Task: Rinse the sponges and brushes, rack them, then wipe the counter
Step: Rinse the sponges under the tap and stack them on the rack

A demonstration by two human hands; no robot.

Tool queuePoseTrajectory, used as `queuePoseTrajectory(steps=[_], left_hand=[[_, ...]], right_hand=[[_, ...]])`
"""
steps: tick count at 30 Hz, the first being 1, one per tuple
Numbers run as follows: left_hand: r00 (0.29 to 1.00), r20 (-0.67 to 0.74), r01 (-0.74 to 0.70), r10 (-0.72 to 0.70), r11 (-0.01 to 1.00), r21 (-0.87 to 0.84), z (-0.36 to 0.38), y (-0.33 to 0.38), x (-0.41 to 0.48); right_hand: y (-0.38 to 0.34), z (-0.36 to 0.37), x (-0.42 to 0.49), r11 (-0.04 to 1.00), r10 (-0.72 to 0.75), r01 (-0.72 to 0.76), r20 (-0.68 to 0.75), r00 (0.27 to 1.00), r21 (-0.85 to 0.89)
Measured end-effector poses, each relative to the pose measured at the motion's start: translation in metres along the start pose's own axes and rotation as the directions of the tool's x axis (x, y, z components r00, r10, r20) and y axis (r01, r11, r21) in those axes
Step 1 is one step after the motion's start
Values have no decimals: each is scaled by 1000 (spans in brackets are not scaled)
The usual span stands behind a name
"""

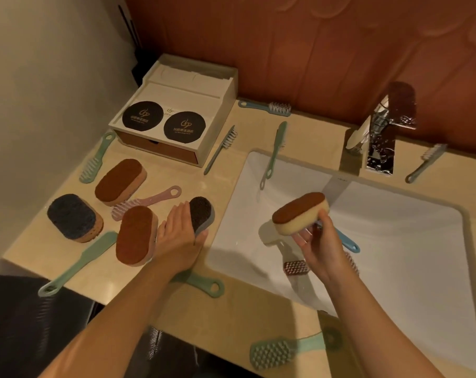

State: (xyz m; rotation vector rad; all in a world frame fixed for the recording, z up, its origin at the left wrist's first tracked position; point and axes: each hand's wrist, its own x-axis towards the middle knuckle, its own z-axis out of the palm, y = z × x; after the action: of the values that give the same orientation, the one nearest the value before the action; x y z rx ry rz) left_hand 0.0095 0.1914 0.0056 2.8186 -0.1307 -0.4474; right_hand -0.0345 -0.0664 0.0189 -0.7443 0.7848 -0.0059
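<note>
The right hand [317,242] pinches a brown-topped sponge [299,211] between curled fingers and thumb, over the sink [408,255]. The tap [378,132] is at one o'clock from it. At nine o'clock, the left hand [178,236] grips a grey sponge [202,215] at the counter [231,309] edge. To rinse well, carry the brown-topped sponge under the tap, squeeze it repeatedly, and keep drips inside the sink. Whether water runs, I cannot tell.
</note>
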Motion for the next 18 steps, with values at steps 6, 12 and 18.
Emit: queuePoseTrajectory(steps=[6,12,18], left_hand=[[998,-62,-35,31,997,-63,-11,-2,-6],[989,-151,-50,-2,939,-339,-37,25,-12],[958,280,257,54,264,-930,-62,90,-27]], right_hand=[[1,0,-19,954,95,-99,29,995,284],[-10,4,-43,984,102,-105,23,994,147],[-20,6,-57,999,23,-24,24,999,30]])
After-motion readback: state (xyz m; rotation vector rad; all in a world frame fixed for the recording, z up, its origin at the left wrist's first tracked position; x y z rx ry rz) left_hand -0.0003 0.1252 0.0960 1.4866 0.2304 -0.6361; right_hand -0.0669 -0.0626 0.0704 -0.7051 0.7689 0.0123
